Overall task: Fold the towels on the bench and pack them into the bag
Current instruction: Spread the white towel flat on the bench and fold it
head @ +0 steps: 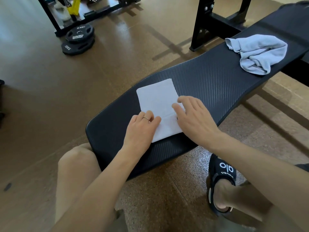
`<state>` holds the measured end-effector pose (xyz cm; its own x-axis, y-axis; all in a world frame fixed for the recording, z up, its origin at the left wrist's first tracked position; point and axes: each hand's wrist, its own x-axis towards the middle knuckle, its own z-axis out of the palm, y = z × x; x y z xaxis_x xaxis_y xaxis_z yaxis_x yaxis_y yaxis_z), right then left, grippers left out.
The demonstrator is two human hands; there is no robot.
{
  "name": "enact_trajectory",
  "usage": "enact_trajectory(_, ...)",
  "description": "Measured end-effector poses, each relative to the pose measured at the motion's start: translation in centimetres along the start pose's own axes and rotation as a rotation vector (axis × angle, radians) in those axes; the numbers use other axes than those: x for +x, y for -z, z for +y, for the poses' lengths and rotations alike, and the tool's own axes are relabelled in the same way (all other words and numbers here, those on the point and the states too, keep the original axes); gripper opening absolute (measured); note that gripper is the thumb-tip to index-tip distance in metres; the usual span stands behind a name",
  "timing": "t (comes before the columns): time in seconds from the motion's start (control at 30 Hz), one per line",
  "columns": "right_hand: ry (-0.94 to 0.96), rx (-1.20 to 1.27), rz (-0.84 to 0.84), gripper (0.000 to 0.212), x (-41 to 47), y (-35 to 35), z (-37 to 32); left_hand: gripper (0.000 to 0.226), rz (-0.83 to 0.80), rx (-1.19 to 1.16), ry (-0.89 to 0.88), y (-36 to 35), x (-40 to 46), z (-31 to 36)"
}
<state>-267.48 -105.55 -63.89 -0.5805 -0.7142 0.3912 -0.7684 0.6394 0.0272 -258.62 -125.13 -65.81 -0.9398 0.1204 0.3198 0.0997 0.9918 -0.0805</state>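
Both hands are down on the white towel (pixel 158 104), which is folded into a neat rectangle on the near end of the bench (pixel 209 77). The left hand (pixel 142 128) rests on the towel's near left edge with fingers curled at the hem — looks like it's pinching the cloth, ring on one finger. The right hand (pixel 192 118) lies flat over the right edge, fingers straight and relaxed, just pressing.

The bench pad is black with a fine ribbed, carbon-weave sort of texture and rounded corners. Further along it, well away from the hands, sits a second towel (pixel 255 53) — pale blue-grey, crumpled in a heap.

Readable stuff: the black sandal (pixel 222 174) on the floor under the right arm says "alo" in white, with smaller lettering I can't make out. Over on the brown speckled floor, two black weight plates (pixel 78 40) are stacked, marked "10KG" and "15KG".
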Motion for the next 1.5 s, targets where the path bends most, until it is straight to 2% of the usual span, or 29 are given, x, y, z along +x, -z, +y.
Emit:
enact_trajectory(0.03, 0.105, 0.032, -0.014, 0.028, -0.1, 0.5, -0.1, 0.026, 0.0, 0.003, -0.063, 0.0, 0.2, -0.3)
enact_trajectory(0.1, 0.226, 0.113, -0.152, 0.028, -0.6, 1.2, 0.0, 0.023, -0.011, 0.013, -0.12, 0.1, 0.3, -0.9)
enact_trajectory(0.17, 0.22, 0.181, -0.316, 0.037, -1.3, 1.3, 0.4, 0.02, -0.038, 0.025, -0.152, 0.3, 0.3, -1.5)
enact_trajectory(0.23, 0.198, 0.208, -0.408, 0.05, -1.7, 1.1, 1.0, 0.013, -0.066, -0.019, -0.174, 0.9, 0.1, -1.9)
enact_trajectory(0.27, 0.184, 0.211, -0.426, 0.053, -1.7, 1.0, 1.3, 0.019, -0.101, -0.062, -0.164, 1.4, -0.1, -1.9)
enact_trajectory(0.37, 0.1, 0.255, -0.426, 0.053, -1.3, 1.1, 1.9, 0.054, -0.256, -0.131, -0.115, 2.4, -0.7, -2.0)
enact_trajectory(0.43, 0.064, 0.296, -0.385, 0.05, -1.2, 1.0, 2.0, 0.066, -0.303, -0.141, -0.089, 2.4, -1.1, -1.8)
enact_trajectory(0.5, 0.002, 0.366, -0.325, 0.043, -1.1, 1.0, 2.0, 0.061, -0.264, -0.214, -0.031, 2.1, -1.5, -1.7)
enact_trajectory(0.6, -0.089, 0.451, -0.278, 0.037, -0.8, 1.2, 2.1, 0.041, -0.177, -0.318, 0.063, 2.2, -1.2, -2.1)
enact_trajectory(0.73, -0.154, 0.525, -0.257, 0.035, -0.4, 1.6, 2.1, 0.019, -0.182, -0.456, 0.163, 3.1, -0.4, -2.5)
enact_trajectory(0.9, -0.247, 0.66, -0.34, 0.052, 0.4, 1.3, 2.6, 0.008, -0.257, -0.683, 0.359, 3.0, -0.1, -3.4)
enact_trajectory(0.97, -0.349, 0.739, -0.345, 0.045, 0.9, 0.7, 3.0, 0.009, -0.265, -0.756, 0.447, 2.7, 0.2, -3.4)
enact_trajectory(1.07, -0.519, 0.886, -0.32, 0.029, 1.7, -0.2, 3.3, 0.022, -0.24, -0.864, 0.593, 2.2, 0.8, -3.1)
enact_trajectory(1.17, -0.629, 0.934, -0.317, 0.026, 2.4, -0.9, 3.2, 0.025, -0.203, -0.9, 0.694, 1.4, 1.2, -3.1)
enact_trajectory(1.33, -0.671, 0.858, -0.338, 0.029, 3.3, -1.3, 2.7, 0.013, -0.123, -0.835, 0.724, 0.0, 1.1, -2.8)
enact_trajectory(1.5, -0.661, 0.82, -0.325, 0.03, 3.6, -1.7, 2.7, 0.02, -0.118, -0.699, 0.68, -0.3, 1.7, -2.8)
